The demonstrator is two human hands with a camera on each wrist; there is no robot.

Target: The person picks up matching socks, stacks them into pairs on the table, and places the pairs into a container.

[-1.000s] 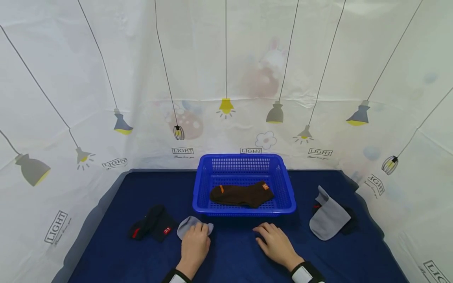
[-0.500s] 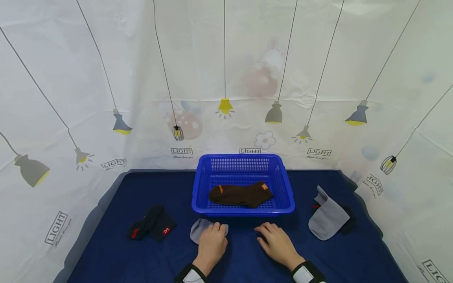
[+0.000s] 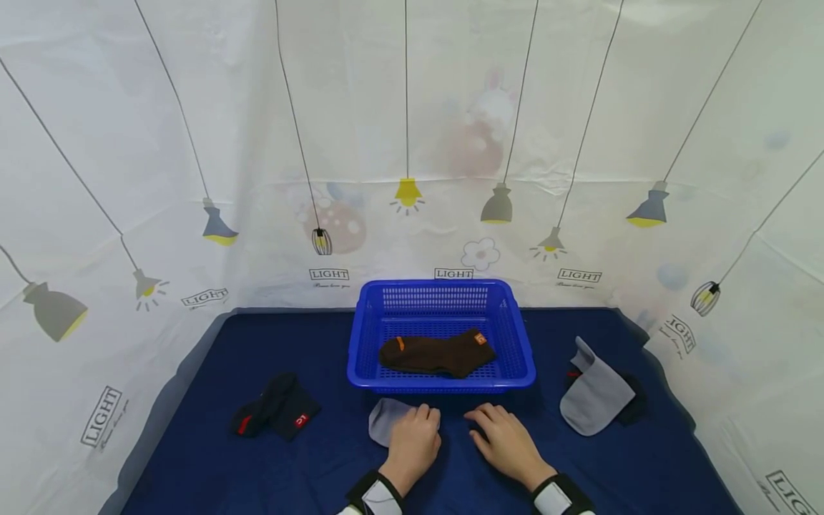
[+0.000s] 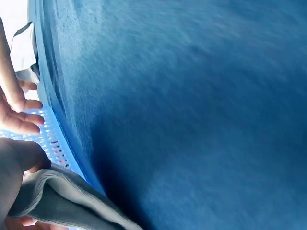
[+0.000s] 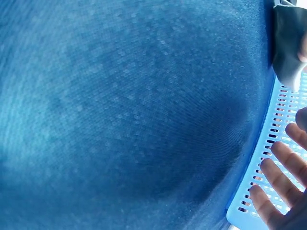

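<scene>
My left hand [image 3: 414,440] pinches the open end of a grey sock [image 3: 384,420] in front of the blue basket. In the left wrist view, the thumb and fingers grip the grey sock's cuff [image 4: 72,194], which gapes. To the right, my right hand [image 3: 506,442] hovers close over the cloth with nothing in it; its spread fingers [image 5: 283,182] overlap the basket in the right wrist view. Inside the blue basket [image 3: 355,350] lies a brown sock [image 3: 440,356] with orange marks.
At left a black sock [image 3: 283,408] with red marks lies on the dark blue cloth [image 3: 257,479]. Another grey sock [image 3: 595,400] rests across a black sock [image 3: 637,409] at right. A white printed sheet [image 3: 412,93] hangs behind and at both sides.
My left hand has moved right with the grey sock, from near the black sock to in front of the basket. My right hand has stayed in place.
</scene>
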